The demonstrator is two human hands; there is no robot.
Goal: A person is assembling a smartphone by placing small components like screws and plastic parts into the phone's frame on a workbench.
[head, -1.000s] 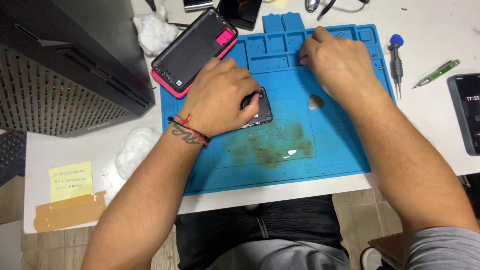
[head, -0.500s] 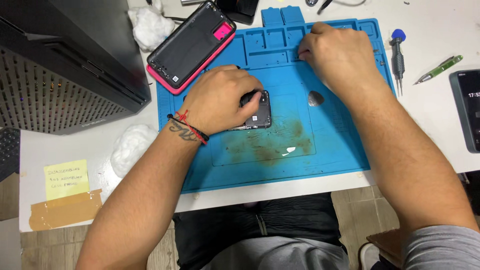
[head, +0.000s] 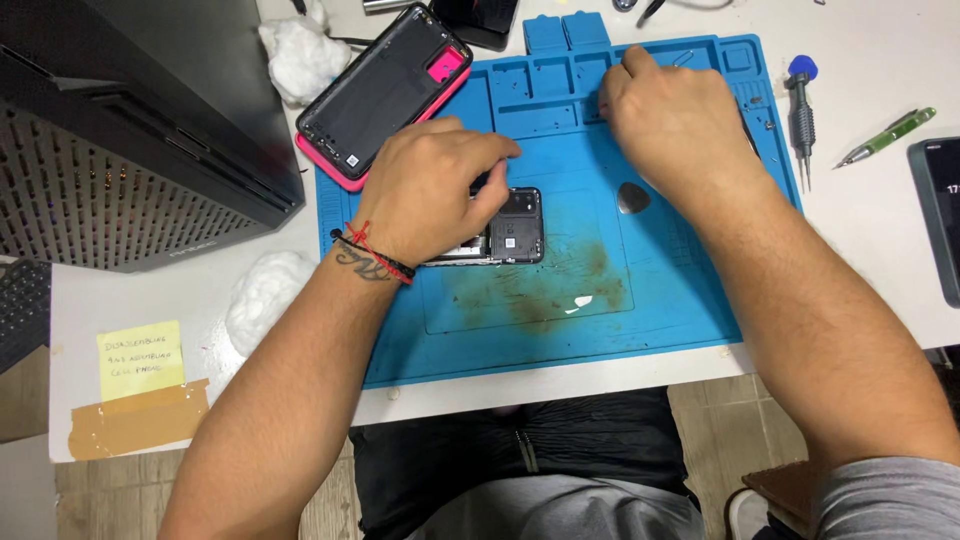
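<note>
**Bench inspection: opened phone under the left hand, right hand at the tray compartments**

The left hand (head: 430, 195) lies flat over an opened phone (head: 505, 228), fingers curled down onto its upper edge, apparently pinning it to the blue repair mat (head: 600, 330) so it cannot slide. Only the camera end of the phone shows, just past the fingertips; the rest is hidden beneath the palm. The right hand (head: 675, 125) rests knuckles-up at the mat's far compartments, fingers bunched together at the tips as if pinching something small; whether anything is held cannot be told.

Just beyond the left knuckles lies one black rear cover in a pink case (head: 385, 90), inner side up. Just below the right hand's fingers sits one grey pick (head: 632, 198), loose on the mat.

Count of items well outside the right hand: one blue-capped screwdriver (head: 800, 115), one green-handled tool (head: 888, 137), one dark-screened phone (head: 940, 220) at the frame edge. Outside the left hand: two cotton wads (head: 262, 297), one yellow note (head: 140, 358), one dark computer case (head: 130, 130).
</note>
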